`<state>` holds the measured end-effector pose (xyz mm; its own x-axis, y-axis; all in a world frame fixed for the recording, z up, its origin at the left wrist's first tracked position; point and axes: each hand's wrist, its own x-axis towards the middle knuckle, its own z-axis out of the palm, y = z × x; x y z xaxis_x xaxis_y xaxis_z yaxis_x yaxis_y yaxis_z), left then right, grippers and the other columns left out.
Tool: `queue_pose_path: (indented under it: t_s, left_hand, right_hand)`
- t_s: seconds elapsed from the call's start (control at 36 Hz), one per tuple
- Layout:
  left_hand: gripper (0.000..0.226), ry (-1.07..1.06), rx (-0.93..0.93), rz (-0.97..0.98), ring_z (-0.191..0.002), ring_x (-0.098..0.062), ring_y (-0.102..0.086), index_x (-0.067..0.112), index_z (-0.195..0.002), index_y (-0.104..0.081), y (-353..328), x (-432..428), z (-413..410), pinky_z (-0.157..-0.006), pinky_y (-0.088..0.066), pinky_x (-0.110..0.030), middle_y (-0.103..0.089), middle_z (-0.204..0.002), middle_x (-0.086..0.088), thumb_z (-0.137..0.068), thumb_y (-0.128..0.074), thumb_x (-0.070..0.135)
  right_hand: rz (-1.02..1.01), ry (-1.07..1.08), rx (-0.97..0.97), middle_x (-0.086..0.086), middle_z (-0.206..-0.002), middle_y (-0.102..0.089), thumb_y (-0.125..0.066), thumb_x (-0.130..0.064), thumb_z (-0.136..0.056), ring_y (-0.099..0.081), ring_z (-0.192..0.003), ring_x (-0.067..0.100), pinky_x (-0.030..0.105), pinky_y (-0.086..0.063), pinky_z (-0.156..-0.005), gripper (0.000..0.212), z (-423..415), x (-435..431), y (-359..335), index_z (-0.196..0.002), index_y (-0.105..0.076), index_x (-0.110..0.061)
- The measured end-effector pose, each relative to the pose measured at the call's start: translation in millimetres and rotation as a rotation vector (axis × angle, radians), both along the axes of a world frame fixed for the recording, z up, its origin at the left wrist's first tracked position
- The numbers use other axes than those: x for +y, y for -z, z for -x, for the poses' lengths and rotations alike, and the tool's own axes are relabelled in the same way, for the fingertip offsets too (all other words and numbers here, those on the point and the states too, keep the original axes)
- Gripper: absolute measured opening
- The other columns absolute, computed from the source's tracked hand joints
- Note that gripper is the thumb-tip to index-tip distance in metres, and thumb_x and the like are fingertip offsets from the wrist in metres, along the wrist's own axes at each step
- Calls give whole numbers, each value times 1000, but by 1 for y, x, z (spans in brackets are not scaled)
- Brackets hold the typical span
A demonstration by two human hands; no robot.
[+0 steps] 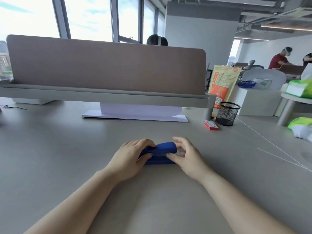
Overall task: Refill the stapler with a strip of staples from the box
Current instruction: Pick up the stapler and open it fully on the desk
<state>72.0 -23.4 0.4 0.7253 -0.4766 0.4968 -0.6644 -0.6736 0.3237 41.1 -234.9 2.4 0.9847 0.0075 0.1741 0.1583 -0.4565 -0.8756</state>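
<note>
A blue stapler lies flat on the grey desk, straight in front of me, its length running left to right. My left hand grips its left end, fingers over the top and thumb along the front. My right hand is at its right end, thumb touching the front edge and fingers curled loosely just beyond the tip. The stapler looks closed. A small red staple box rests farther back on the right, out of both hands' reach.
A black mesh pen cup stands just right of the staple box. A brown divider panel runs across the back of the desk, with white paper under it. An orange bag stands behind. Thin white cords cross the desk's right side.
</note>
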Motion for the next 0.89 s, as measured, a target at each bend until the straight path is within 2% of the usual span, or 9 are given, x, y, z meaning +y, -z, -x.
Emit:
queue_pose_path:
  t_s: [0.08, 0.22, 0.39, 0.5, 0.56, 0.67, 0.75, 0.81, 0.89]
  left_hand:
    - [33, -37, -26, -1, -100, -11, -55, 34, -115, -49, -1, -1, 4, -87, -34, -22, -62, -112, 15, -85, -43, 48]
    - [53, -18, -14, -12, -116, -12, -50, 34, -125, -47, -4, -11, 8, -97, -32, -25, -58, -125, 13, -81, -34, 59]
    - [45, -31, -48, -6, -98, -17, -56, 34, -115, -56, -6, -18, 0, -87, -42, -30, -66, -109, 10, -82, -38, 59]
    - [42, -31, -68, 24, -95, -17, -57, 32, -111, -58, -5, -17, -2, -83, -41, -28, -67, -104, 10, -82, -40, 56]
    - [38, -32, -70, 57, -92, -16, -58, 32, -109, -58, -5, -17, -3, -81, -40, -27, -67, -101, 10, -83, -43, 54]
    - [36, -55, -84, 217, -81, -15, -59, 25, -104, -60, -9, -16, -4, -72, -44, -28, -67, -91, 9, -82, -47, 51]
    - [31, -63, -31, 354, -81, -8, -55, 23, -101, -61, -12, -16, -1, -72, -43, -23, -64, -89, 13, -81, -55, 45]
    - [23, -68, 32, 426, -84, -4, -55, 27, -99, -59, -12, -13, -2, -76, -44, -22, -64, -91, 15, -81, -56, 41]
    - [14, -84, 110, 537, -89, 4, -56, 40, -93, -52, -13, -8, -3, -80, -43, -15, -63, -94, 18, -86, -60, 32]
  right_hand:
    - [9, -18, -28, -8, -110, -67, -68, -17, -80, -62, -107, 11, 31, -50, -93, 36, -3, 1, 5, -112, -55, -28]
    - [-2, -14, -59, -6, -100, -70, -67, -12, -80, -66, -94, 12, 35, -53, -89, 30, -5, 1, 5, -105, -60, -28]
    - [-26, -5, -89, -6, -99, -70, -69, -13, -79, -64, -87, 13, 20, -48, -76, 33, -3, 4, 5, -102, -55, -34]
    - [-42, 18, -78, -2, -99, -70, -71, -16, -79, -62, -88, 17, 23, -46, -74, 40, -3, 2, 5, -112, -50, -27]
    - [-41, 24, -92, -2, -97, -70, -70, -16, -79, -61, -87, 15, 21, -45, -72, 37, -4, 3, 3, -108, -51, -27]
    - [-27, 49, -115, 1, -93, -66, -70, -17, -79, -57, -81, 16, 24, -43, -73, 33, -7, 3, 5, -95, -50, -38]
    - [4, 48, -140, -6, -89, -61, -68, -17, -81, -56, -83, 11, 15, -43, -71, 26, -7, 1, 4, -98, -56, -32]
    - [22, 50, -176, -10, -85, -60, -67, -15, -82, -56, -78, 6, 6, -41, -66, 20, -5, 0, 2, -95, -61, -28]
    - [26, 72, -210, -8, -83, -62, -66, -15, -82, -56, -71, -1, 4, -40, -64, 13, -5, -3, 0, -91, -65, -24]
